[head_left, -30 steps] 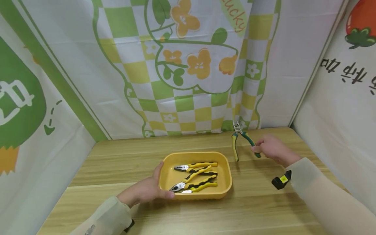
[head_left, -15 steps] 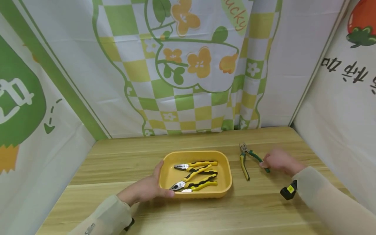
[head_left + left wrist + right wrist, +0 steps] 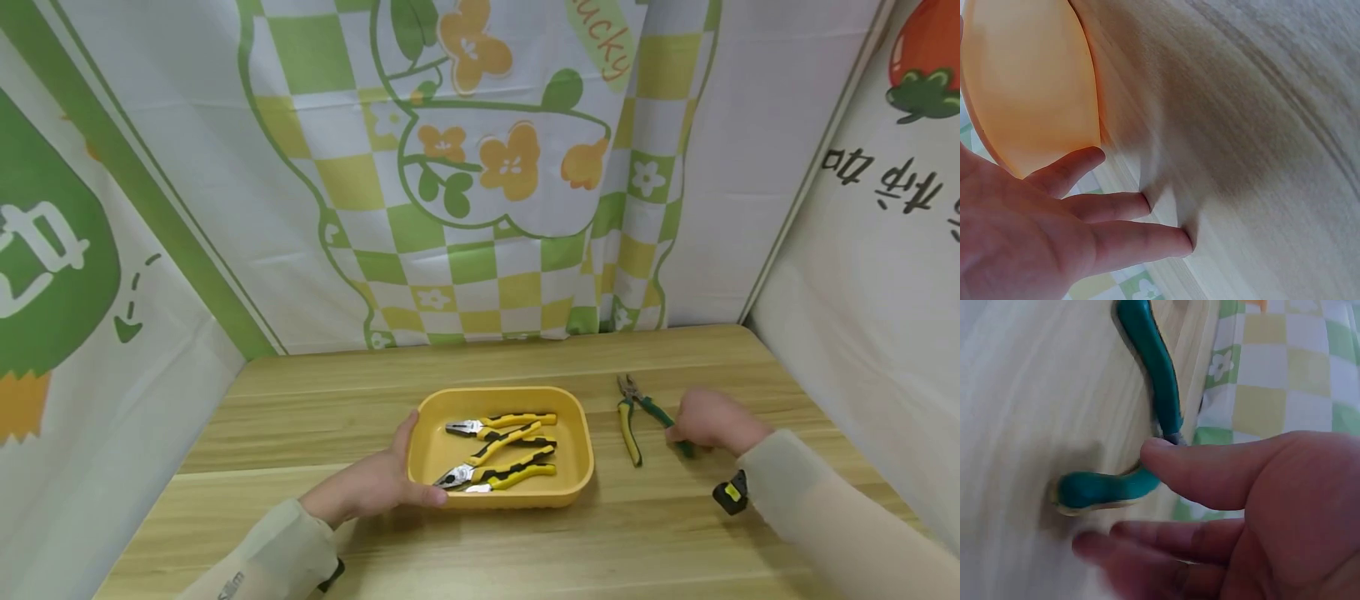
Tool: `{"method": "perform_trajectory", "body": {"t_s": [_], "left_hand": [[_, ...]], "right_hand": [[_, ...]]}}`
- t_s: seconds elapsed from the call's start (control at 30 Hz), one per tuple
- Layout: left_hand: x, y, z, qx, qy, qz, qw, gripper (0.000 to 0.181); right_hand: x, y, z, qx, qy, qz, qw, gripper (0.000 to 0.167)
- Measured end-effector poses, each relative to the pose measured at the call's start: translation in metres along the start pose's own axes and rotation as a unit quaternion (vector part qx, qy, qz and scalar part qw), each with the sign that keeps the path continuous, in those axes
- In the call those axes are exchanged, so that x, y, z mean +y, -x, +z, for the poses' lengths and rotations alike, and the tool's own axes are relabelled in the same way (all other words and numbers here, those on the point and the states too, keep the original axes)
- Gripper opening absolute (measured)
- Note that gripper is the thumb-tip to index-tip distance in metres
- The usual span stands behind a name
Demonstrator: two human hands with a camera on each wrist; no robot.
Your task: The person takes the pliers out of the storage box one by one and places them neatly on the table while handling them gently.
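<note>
The left hand [image 3: 375, 482] rests against the left end of a yellow tray [image 3: 583, 450]; its thumb lies at the near rim. In the left wrist view the fingers of the left hand [image 3: 1041, 231] are straight and spread beside the tray wall [image 3: 1035, 81]. Pliers with green and yellow handles [image 3: 628, 433] lie spread on the table, right of the tray. The right hand [image 3: 716, 421] is at their green handle. In the right wrist view, the thumb of the right hand [image 3: 1272, 487] overlaps the green handle [image 3: 1100, 489], the other fingers apart from it, partly blurred.
Several yellow-and-black pliers [image 3: 506, 446] lie crossed inside the tray. The wooden table [image 3: 322, 387] meets a patterned cloth [image 3: 465, 275] at its back edge. Printed white cloth stands at the left and right sides.
The green-handled pliers have come down from the back edge toward the front right, onto the table, with the right hand. In the latest half second they shifted only slightly. The left hand stayed put.
</note>
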State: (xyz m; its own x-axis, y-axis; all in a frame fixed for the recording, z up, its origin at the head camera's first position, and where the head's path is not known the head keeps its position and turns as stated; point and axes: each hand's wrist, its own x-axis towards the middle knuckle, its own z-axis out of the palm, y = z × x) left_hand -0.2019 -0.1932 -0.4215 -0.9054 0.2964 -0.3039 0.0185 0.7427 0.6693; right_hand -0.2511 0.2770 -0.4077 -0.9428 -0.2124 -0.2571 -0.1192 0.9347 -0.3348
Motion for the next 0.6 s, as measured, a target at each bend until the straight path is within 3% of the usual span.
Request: {"method": "perform_trajectory", "body": {"t_s": [0.1,0.27,0.33,0.43,0.6], "left_hand": [[0.000,0.000,0.000,0.001,-0.001,0.000,1.0000,0.142],[0.001,0.001,0.000,-0.001,-0.002,0.000,1.0000,0.142],[0.001,0.001,0.000,-0.002,-0.002,0.000,1.0000,0.142],[0.001,0.001,0.000,-0.002,0.001,-0.002,1.0000,0.142],[0.000,0.000,0.000,0.000,0.004,-0.001,1.0000,0.143]], "right_hand": [[-0.011,-0.001,-0.001,0.007,0.044,0.005,0.9990,0.032],[-0.029,-0.008,0.009,0.035,0.082,-0.029,0.9956,0.074],[-0.037,-0.010,0.014,0.043,0.080,-0.036,0.9952,0.080],[-0.047,-0.012,0.020,0.045,0.079,-0.033,0.9953,0.083],[-0.055,-0.014,0.025,0.032,0.098,-0.024,0.9944,0.074]]}}
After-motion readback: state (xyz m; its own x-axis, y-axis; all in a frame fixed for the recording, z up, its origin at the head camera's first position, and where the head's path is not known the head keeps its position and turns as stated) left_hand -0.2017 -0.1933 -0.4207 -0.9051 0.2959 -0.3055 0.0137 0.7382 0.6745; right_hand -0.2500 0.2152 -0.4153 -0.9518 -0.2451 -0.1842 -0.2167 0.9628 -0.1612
